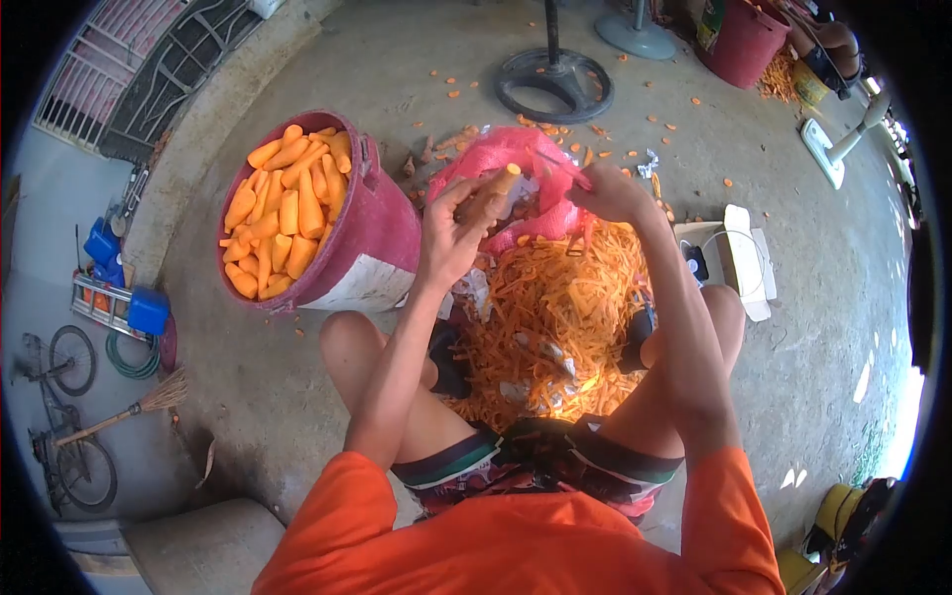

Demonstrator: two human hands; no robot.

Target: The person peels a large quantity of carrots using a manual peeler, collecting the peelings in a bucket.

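Observation:
My left hand (456, 230) is wrapped round a carrot (508, 175), its cut end pointing up and to the right. Just to its right, my right hand (607, 192) is closed at the edge of a pink mesh bag (474, 157); whatever its fingers hold is too small to make out. Below both hands, a heap of orange peelings (555, 317) lies between my feet. On the left leans a large red tub (382, 223) filled with peeled carrots (288, 213).
An open white box (749, 263) sits right of the heap. Beyond the bag stands a round black metal base (553, 87). At the upper right are another red tub (739, 45) and part of another person. A broom (164, 393) lies at the left.

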